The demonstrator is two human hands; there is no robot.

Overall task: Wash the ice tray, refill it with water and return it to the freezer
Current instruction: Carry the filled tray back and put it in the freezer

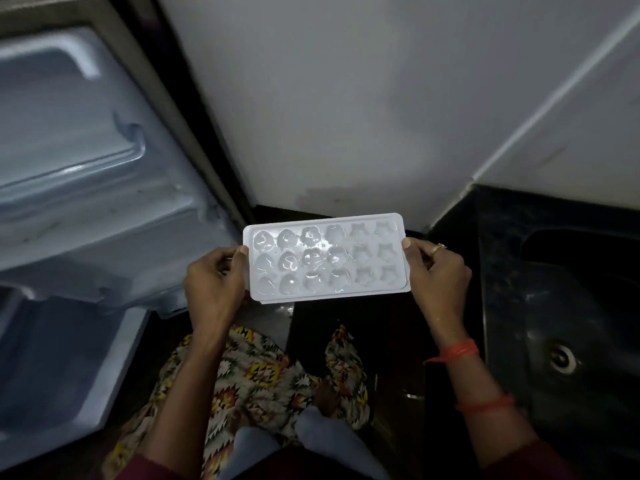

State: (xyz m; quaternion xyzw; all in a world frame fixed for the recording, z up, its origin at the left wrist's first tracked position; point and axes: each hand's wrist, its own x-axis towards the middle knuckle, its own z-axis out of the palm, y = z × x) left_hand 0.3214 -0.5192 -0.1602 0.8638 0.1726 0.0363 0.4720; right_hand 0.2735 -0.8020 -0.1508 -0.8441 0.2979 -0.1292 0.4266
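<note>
I've got the tray [327, 258]: white plastic, three rows of six moulded cells, the left ones glinting. It's level in mid-air, left hand [214, 282] and right hand [438, 271] gripping its short ends.

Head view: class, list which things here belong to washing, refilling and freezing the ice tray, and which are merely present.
Belong to the job: ice tray, gripped at its ends by the left hand and right hand; dark sink; open fridge door.
Merely present: white wall; finger ring; orange wrist threads; patterned garment.
</note>
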